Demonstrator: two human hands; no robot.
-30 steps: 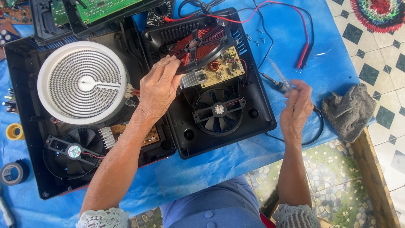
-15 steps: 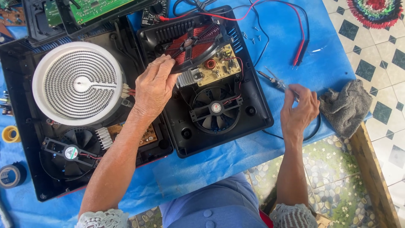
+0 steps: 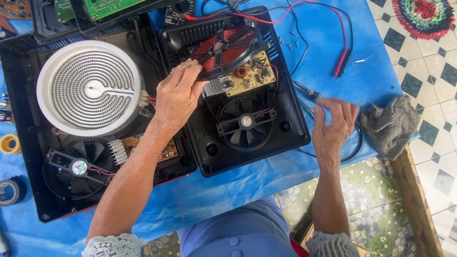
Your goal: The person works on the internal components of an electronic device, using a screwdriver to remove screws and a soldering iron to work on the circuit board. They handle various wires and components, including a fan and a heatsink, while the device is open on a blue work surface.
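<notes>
The left hand [image 3: 177, 97] lies palm down, fingers spread and gently curved, its fingertips touching the lower left edge of the round coil of red-brown copper wire on a black spoked carrier [image 3: 221, 47]; the coil sits tilted, its near edge apparently raised off the open black plastic cooker housing [image 3: 285, 128], which exposes the small yellow circuit board [image 3: 247, 74] and the finned aluminium heat sink [image 3: 215, 87] under it. Just below these sits a black round cooling fan [image 3: 245, 122]. The right hand [image 3: 333, 126] hovers at the housing's right side with fingers loosely curled and blurred; I cannot tell whether it pinches anything, though a thin pen-shaped tool with a dark cable [image 3: 307, 93] lies just beside its fingertips. Further right a crumpled grey cloth [image 3: 390, 123] rests on the blue plastic sheet [image 3: 328, 43]. Left of the forearm, a second opened black housing carries a white round ribbed radiant heating plate [image 3: 90, 88]
</notes>
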